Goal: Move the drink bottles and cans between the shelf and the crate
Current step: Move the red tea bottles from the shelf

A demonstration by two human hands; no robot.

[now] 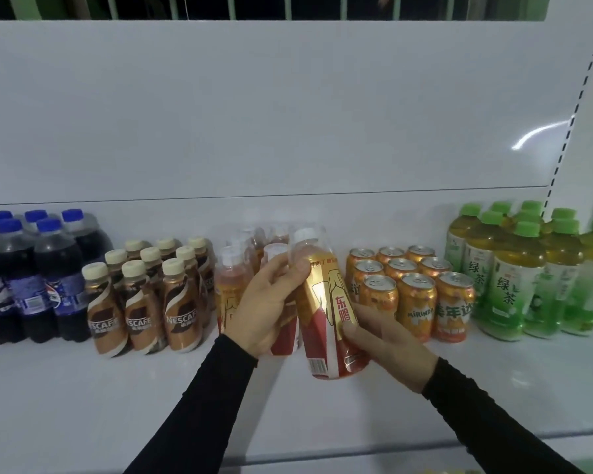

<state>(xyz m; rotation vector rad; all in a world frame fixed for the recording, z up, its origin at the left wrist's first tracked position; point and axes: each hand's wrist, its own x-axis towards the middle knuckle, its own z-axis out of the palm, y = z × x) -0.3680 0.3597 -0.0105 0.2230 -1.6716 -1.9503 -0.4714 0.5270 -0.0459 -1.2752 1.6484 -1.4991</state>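
White shelf (322,405), drinks grouped in rows against the back panel. Gold-and-red bottle (326,313) held in front of its own group, long axis tilted, cap up and leaning left, base toward the person. Left hand (267,302) grips the neck and shoulder; right hand (387,340) curls round the lower body. Crate not in view.

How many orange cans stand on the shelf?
9 orange cans, in three rows of three on the shelf, between the gold-labelled bottles and the green tea bottles. None seems hidden.
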